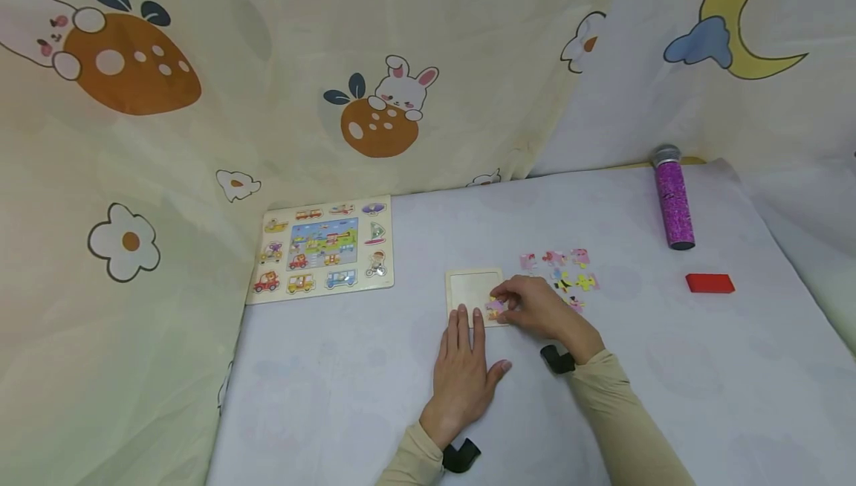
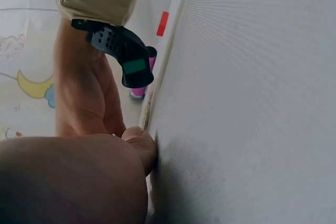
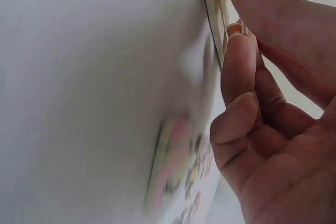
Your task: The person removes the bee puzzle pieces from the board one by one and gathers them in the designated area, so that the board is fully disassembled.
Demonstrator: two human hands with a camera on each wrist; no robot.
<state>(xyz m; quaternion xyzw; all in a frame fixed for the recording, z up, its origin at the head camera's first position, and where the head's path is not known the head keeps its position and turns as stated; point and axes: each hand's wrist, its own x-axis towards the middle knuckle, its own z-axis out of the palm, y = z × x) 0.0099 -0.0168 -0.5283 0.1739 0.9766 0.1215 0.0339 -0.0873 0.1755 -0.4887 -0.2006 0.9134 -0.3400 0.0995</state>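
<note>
A small square puzzle tray (image 1: pixel 472 273) with a pale raised border lies in the middle of the table. My left hand (image 1: pixel 463 376) rests palm down in front of it, straight fingertips on its near edge and thumb spread out. At the tray's lower right corner, my right hand (image 1: pixel 538 311) pinches a pink and yellow puzzle piece (image 1: pixel 495 308) between thumb and fingers. In the right wrist view only a thin edge of the piece (image 3: pixel 243 27) shows between the fingertips. Several loose pink and yellow jigsaw pieces (image 1: pixel 586 282) lie to the right of the tray, some partly behind the right hand.
A wooden vehicle puzzle board (image 1: pixel 323 278) lies at the back left. Standing off to the right are a purple glittery tube (image 1: pixel 675 203) and a red block (image 1: pixel 710 283). A printed curtain (image 1: pixel 281 129) hangs behind the white-covered table (image 1: pixel 321 397).
</note>
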